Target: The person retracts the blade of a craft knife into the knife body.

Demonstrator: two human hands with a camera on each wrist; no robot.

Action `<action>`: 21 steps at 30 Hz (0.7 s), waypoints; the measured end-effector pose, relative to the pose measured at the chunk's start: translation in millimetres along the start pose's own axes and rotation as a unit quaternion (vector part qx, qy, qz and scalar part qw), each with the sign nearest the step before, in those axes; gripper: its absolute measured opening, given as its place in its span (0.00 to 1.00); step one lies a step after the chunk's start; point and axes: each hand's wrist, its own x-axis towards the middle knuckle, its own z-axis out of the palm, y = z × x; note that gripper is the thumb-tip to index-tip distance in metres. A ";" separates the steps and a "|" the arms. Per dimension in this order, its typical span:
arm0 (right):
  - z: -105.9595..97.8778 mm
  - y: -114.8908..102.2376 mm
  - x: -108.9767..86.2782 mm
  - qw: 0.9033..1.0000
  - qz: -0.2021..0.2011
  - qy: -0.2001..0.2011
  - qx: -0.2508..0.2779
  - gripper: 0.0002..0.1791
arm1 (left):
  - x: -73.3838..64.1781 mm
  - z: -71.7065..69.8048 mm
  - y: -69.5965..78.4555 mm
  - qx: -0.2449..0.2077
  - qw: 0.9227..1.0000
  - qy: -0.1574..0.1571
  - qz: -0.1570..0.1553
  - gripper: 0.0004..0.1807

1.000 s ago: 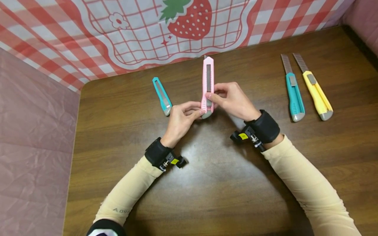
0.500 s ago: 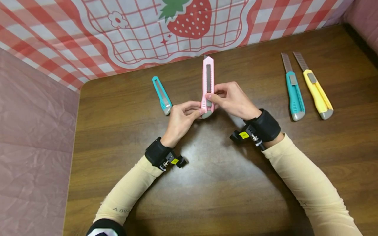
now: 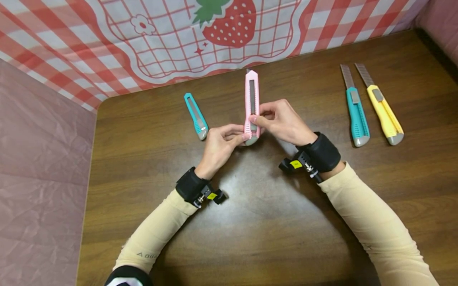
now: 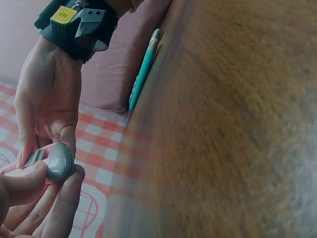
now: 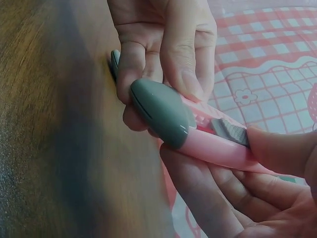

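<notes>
Both hands hold a pink box cutter [image 3: 252, 95] above the table, its tip pointing away from me. A small bit of blade shows at the tip. My left hand [image 3: 221, 149] pinches the handle close to its grey end cap [image 5: 161, 114]. Higher up the handle grips my right hand [image 3: 288, 124], its thumb against the grey slider [image 5: 230, 131] in the right wrist view. Just left of the left hand lies a small teal box cutter [image 3: 196, 117], with no blade visible beyond its tip.
On the right side of the wooden table [image 3: 250, 230] lie a larger teal box cutter [image 3: 358, 115] and a yellow box cutter [image 3: 384, 113], both with long blades out. A red-and-white checked cloth [image 3: 168, 43] with a strawberry rises along the back edge.
The pink box cutter has dipped very slightly toward me, with both hands keeping their hold. The other box cutters have stayed put.
</notes>
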 end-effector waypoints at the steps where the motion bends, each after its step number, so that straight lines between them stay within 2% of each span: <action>1: 0.0 0.7 0.2 1.000 -0.001 -0.001 0.000 0.08 | 0.1 -0.2 -0.4 -0.002 1.000 0.000 0.001 0.10; 8: 0.4 1.1 0.5 1.000 -0.009 -0.003 -0.007 0.07 | 1.4 -1.2 -2.2 -0.009 1.000 0.001 0.004 0.10; 21: 4.4 1.7 2.2 0.999 0.005 -0.003 0.048 0.10 | 2.0 -4.0 2.1 -0.011 1.000 0.018 0.002 0.10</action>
